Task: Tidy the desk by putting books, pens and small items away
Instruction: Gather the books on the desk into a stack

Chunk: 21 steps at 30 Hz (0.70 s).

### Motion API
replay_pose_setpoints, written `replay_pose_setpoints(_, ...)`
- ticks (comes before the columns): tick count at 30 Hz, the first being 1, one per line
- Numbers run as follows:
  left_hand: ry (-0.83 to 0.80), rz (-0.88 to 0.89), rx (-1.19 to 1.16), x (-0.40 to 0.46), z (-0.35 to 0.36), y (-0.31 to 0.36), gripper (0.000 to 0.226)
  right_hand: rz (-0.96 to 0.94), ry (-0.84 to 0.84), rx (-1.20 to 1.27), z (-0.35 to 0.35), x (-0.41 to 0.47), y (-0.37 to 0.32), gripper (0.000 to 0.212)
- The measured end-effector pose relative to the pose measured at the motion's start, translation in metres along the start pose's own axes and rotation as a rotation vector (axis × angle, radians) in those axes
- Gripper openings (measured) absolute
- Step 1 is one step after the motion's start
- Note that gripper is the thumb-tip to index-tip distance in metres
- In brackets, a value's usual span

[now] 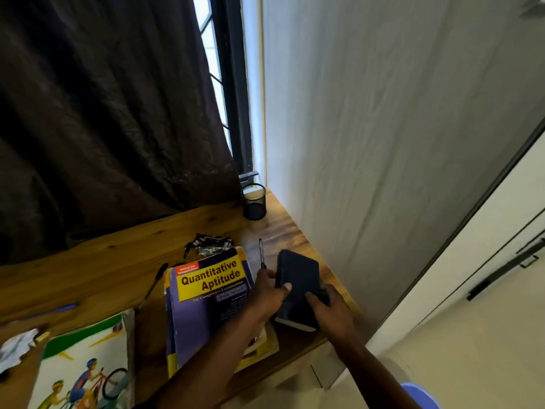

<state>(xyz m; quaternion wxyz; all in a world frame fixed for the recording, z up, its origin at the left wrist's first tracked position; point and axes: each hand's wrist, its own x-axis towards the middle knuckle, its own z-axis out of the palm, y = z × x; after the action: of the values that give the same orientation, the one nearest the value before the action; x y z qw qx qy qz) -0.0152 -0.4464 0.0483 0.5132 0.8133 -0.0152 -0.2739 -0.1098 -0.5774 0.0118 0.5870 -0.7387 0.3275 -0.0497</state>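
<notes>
**Both hands on dark notebook, desk's right side**

Forearms come in from the bottom edge, at about 6 o'clock, & meet at a dark notebook near the right edge of the wooden desk. Left hand grips the notebook's left edge, thumb pressed flat on the cover, fingers wrapped behind. Right hand clamps the lower right corner, thumb on top, fingers underneath. Notebook is tilted, pale page block showing along its near end; can't tell if it's lifted or resting on the wood.

At 9 o'clock from the notebook, touching the left wrist, lies a purple & yellow book titled "Quantitative Aptitude", on top of another book whose edge pokes out below. At 12 o'clock from the left hand, a thin pen lies on the desk, just beside the notebook's far corner. Crumpled black-and-silver wrapper sits at the aptitude book's far end. Black pen lies diagonal at 9 o'clock from that book; a blue pen farther left, blurred. Illustrated book w/ cyclists fills the lower left, crumpled paper at its 9 o'clock.

Far corner, 12 o'clock: black mesh pen cup stands upright near the wall, beside the dark curtain.
</notes>
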Motion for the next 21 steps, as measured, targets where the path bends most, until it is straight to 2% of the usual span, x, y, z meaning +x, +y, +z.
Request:
replay_pose_setpoints(4,0.03,-0.002,-0.349,-0.018,-0.035,-0.011,0.028,-0.027,-0.086,0.204,0.017,-0.003,-0.019,0.042)
replay_pose_setpoints(9,0.111,0.081,-0.495,-0.038,-0.078,-0.023,0.034,-0.154,-0.168,0.295,0.044,-0.01,-0.053,0.034)
replay_pose_setpoints(12,0.214,0.093,-0.423,-0.045,-0.102,-0.039,0.038,-0.198,-0.236,0.247,0.064,-0.013,-0.063,0.037)
replay_pose_setpoints(15,0.289,0.111,-0.316,-0.048,-0.121,-0.057,0.026,-0.25,-0.263,0.116,0.089,-0.014,-0.06,0.039)
replay_pose_setpoints(21,0.321,0.057,0.068,-0.048,-0.151,-0.084,0.007,-0.376,-0.287,-0.169,0.124,-0.009,-0.049,0.066)
